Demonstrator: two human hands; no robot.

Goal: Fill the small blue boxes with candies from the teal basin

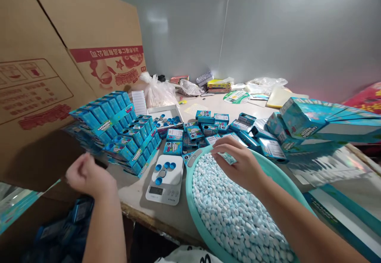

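My right hand [239, 160] reaches over the far rim of a turquoise basin [189, 193]. Its fingers are loosely bent and apart, and I see nothing in them. White and pale blue candies [238, 211] fill the basin. Beyond that hand lies a loose pile of small blue candy boxes [195, 133]. My left hand [89, 175] is curled closed at the left, near stacked display trays of blue boxes [119, 116]; anything inside it is hidden. Between my hands stands a white kitchen scale [165, 183] with several blue caps [167, 164] on its plate.
Tall brown cartons [107, 29] wall off the left side. More blue boxes [64, 231] lie low at the left. Behind the scale is a white tray [157, 111] holding caps. Large turquoise cartons [312, 116] stand at the right. Plastic bags [157, 90] sit by the grey wall [253, 25].
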